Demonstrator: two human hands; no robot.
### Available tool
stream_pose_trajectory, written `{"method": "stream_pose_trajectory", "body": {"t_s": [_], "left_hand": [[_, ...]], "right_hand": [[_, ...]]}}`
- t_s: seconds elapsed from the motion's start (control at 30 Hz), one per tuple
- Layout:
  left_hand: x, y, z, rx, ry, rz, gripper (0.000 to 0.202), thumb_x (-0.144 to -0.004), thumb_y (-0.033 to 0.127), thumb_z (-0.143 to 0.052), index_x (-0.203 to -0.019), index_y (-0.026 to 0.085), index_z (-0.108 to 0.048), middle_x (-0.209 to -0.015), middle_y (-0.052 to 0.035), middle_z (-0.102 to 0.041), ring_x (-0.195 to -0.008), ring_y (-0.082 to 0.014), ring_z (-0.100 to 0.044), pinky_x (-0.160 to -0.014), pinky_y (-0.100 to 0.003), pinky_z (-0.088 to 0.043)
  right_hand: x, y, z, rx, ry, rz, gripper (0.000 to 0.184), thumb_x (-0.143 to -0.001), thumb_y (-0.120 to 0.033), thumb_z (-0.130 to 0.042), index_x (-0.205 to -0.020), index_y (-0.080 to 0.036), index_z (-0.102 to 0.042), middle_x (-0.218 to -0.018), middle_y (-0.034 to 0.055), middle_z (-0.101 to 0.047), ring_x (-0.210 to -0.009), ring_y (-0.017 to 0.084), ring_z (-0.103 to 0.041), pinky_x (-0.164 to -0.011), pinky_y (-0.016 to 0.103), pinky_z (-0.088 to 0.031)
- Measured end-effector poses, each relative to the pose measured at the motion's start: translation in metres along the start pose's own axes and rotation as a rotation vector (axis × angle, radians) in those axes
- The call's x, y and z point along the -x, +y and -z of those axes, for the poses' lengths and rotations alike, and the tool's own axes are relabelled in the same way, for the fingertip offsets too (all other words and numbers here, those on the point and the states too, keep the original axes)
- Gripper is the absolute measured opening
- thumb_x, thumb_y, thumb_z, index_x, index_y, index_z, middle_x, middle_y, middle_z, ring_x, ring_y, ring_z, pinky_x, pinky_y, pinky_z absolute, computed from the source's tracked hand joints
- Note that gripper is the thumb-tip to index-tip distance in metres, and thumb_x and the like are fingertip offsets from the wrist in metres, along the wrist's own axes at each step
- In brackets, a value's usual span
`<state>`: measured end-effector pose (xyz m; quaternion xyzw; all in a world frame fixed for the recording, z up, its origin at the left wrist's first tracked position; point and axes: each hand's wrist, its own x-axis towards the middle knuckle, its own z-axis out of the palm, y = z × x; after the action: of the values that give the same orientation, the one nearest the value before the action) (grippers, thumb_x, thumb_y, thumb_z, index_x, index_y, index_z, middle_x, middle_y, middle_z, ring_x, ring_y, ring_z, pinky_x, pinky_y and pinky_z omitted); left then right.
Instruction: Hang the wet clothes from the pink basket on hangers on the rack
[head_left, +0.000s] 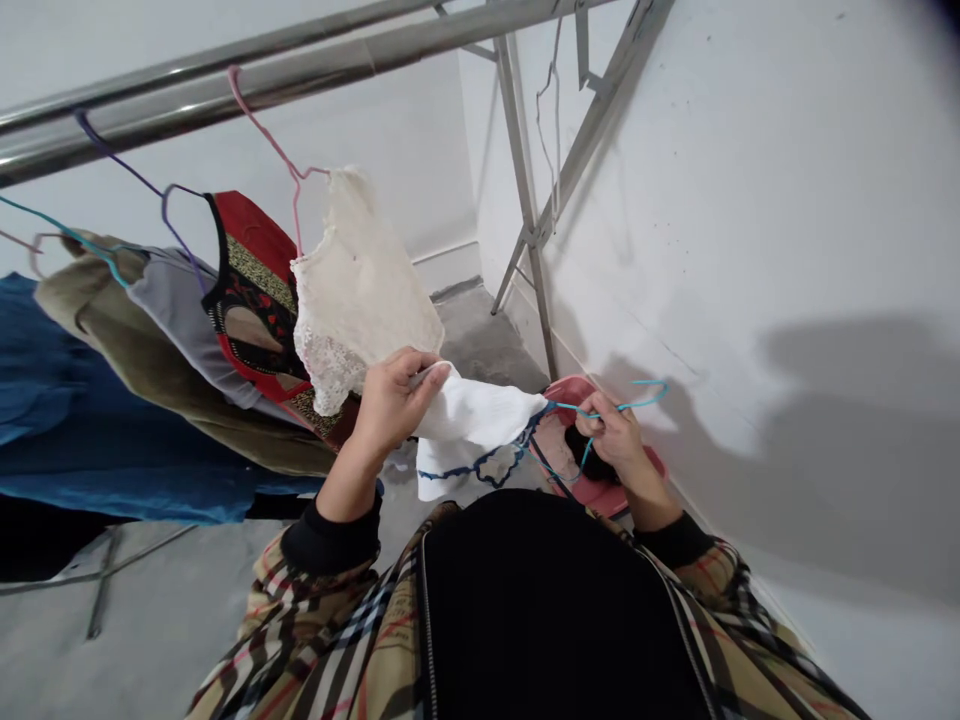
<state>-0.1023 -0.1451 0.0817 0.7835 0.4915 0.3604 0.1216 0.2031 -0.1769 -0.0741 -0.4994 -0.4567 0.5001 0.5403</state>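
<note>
A white garment with dark blue scalloped trim is stretched between my hands, in front of my body. My left hand is closed on its upper left edge, thumb on top. With fingers wrapped round it, my right hand grips a light blue wire hanger, whose hook points right. Part of the hanger reaches into the garment's trimmed end. Just beyond my left hand hangs a cream lace-edged top on a pink hanger.
A metal rail crosses the upper left, carrying a red patterned garment, an olive garment and blue clothing. A pink basin with dark cloth stands below my right hand. An unused wire hanger hangs by the frame's braces near the right wall.
</note>
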Motion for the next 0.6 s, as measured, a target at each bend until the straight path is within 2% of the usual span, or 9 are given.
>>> {"method": "stream_pose_trajectory", "body": {"t_s": [0.07,0.13,0.2,0.23,0.3,0.4,0.47,0.6], "left_hand": [[-0.001,0.001,0.003,-0.071,-0.033,0.003,0.023,-0.091,0.036,-0.057,-0.086,0.018,-0.07,-0.081,-0.0031,-0.069,-0.074,-0.0148,-0.061,-0.069,-0.025,-0.045],[-0.002,0.003,0.003,-0.196,0.046,-0.025,0.026,-0.091,0.039,-0.056,-0.093,0.018,-0.071,-0.093,-0.0068,-0.07,-0.084,-0.0184,-0.063,-0.075,-0.029,-0.046],[0.0,0.005,0.0,-0.344,0.109,-0.117,0.029,-0.092,0.043,-0.056,-0.101,0.02,-0.071,-0.108,-0.0094,-0.07,-0.1,-0.0237,-0.062,-0.085,-0.035,-0.044],[0.002,0.007,-0.003,-0.409,0.08,-0.182,0.029,-0.091,0.044,-0.056,-0.103,0.021,-0.071,-0.11,-0.0092,-0.069,-0.104,-0.0256,-0.061,-0.088,-0.037,-0.042],[0.008,0.009,-0.012,-0.494,-0.106,-0.288,0.029,-0.091,0.047,-0.057,-0.101,0.024,-0.071,-0.102,-0.0071,-0.072,-0.1,-0.0254,-0.062,-0.084,-0.037,-0.041],[0.019,0.011,-0.029,-0.563,-0.367,-0.295,0.029,-0.093,0.047,-0.053,-0.096,0.023,-0.07,-0.082,-0.0047,-0.071,-0.078,-0.0201,-0.063,-0.065,-0.029,-0.038],[0.025,0.012,-0.04,-0.587,-0.429,-0.252,0.03,-0.096,0.046,-0.048,-0.096,0.023,-0.068,-0.078,-0.0038,-0.068,-0.07,-0.018,-0.062,-0.056,-0.027,-0.031],[0.031,0.019,-0.055,-0.557,-0.489,-0.227,0.033,-0.098,0.046,-0.043,-0.095,0.023,-0.066,-0.079,-0.0031,-0.068,-0.067,-0.0171,-0.062,-0.051,-0.027,-0.025]], "right_hand": [[-0.001,-0.001,-0.005,-0.119,0.036,-0.002,0.048,-0.081,-0.065,-0.056,-0.061,-0.022,-0.049,-0.049,-0.0063,-0.031,-0.041,0.008,-0.028,-0.042,0.025,-0.024],[-0.001,-0.005,-0.01,-0.197,0.03,-0.013,0.045,-0.079,-0.062,-0.062,-0.062,-0.021,-0.051,-0.049,-0.0066,-0.03,-0.042,0.008,-0.027,-0.042,0.025,-0.023],[-0.001,-0.012,-0.016,-0.194,-0.006,-0.014,0.043,-0.079,-0.06,-0.063,-0.063,-0.02,-0.056,-0.048,-0.0066,-0.03,-0.042,0.008,-0.027,-0.043,0.024,-0.022],[0.0,-0.017,-0.018,-0.156,-0.022,-0.009,0.043,-0.08,-0.059,-0.063,-0.064,-0.02,-0.059,-0.047,-0.0062,-0.031,-0.043,0.008,-0.028,-0.043,0.024,-0.023],[0.001,-0.026,-0.024,-0.047,-0.04,0.006,0.044,-0.083,-0.06,-0.059,-0.065,-0.019,-0.063,-0.048,-0.0047,-0.036,-0.043,0.008,-0.03,-0.044,0.024,-0.024],[0.0,-0.036,-0.032,0.082,-0.069,0.048,0.047,-0.085,-0.062,-0.055,-0.066,-0.019,-0.065,-0.049,-0.0032,-0.041,-0.044,0.008,-0.032,-0.044,0.025,-0.026],[-0.001,-0.04,-0.038,0.137,-0.122,0.082,0.048,-0.086,-0.062,-0.052,-0.067,-0.019,-0.065,-0.052,-0.0024,-0.045,-0.045,0.009,-0.035,-0.045,0.025,-0.028],[-0.006,-0.048,-0.054,0.245,-0.232,0.17,0.049,-0.091,-0.059,-0.046,-0.07,-0.019,-0.066,-0.061,0.0002,-0.055,-0.056,0.012,-0.048,-0.056,0.026,-0.04]]}}
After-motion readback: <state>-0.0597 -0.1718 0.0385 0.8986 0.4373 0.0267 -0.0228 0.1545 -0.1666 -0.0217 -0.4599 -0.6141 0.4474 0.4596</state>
